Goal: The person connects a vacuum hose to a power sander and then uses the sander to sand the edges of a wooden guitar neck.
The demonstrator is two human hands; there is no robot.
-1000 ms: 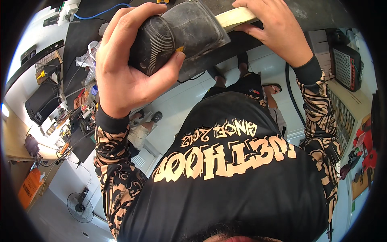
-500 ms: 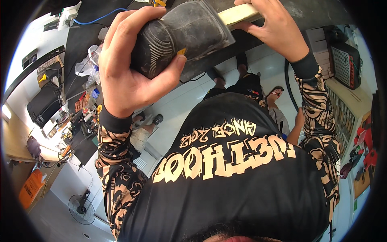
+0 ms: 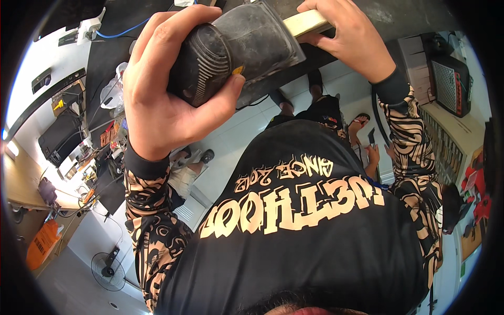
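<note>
You are gripping a sander point(image 3: 231, 50) in your left hand point(image 3: 163, 100), fingers wrapped over the ribbed black top, thumb point(image 3: 223, 97) pressing under it near a small yellow mark. Your right hand point(image 3: 352, 44) is closing on a pale wood strip point(image 3: 310, 22), pinching it at the end that is sticking out past the sander's pad. Both are sitting at the edge of a dark worktop point(image 3: 131, 31), near the top of the view.

Risks, as a judgement: your right fingers point(image 3: 320, 8) are lying just beside the pad, so if the sander is running and slipping sideways it could be scraping them. The strip is narrow, and only one hand is steadying it; it could be twisting or kicking out from under the pad. You are working at the worktop's edge, so a slip could be sending strip or tool off onto the floor point(image 3: 236, 142). Your patterned sleeves point(image 3: 152, 210) are fitting tight at the cuffs, so snagging seems unlikely. A blue cable point(image 3: 123, 32) is trailing nearby on the worktop; I cannot tell whether it belongs to the sander.

Look of the sander: stubby, dark grey to black, dusty, ribbed rounded grip, flaring to a squarish base. The strip is looking light, smooth, square-edged, mostly hidden by the tool. Another person's sandalled feet point(image 3: 315, 86) are standing beyond the worktop.
</note>
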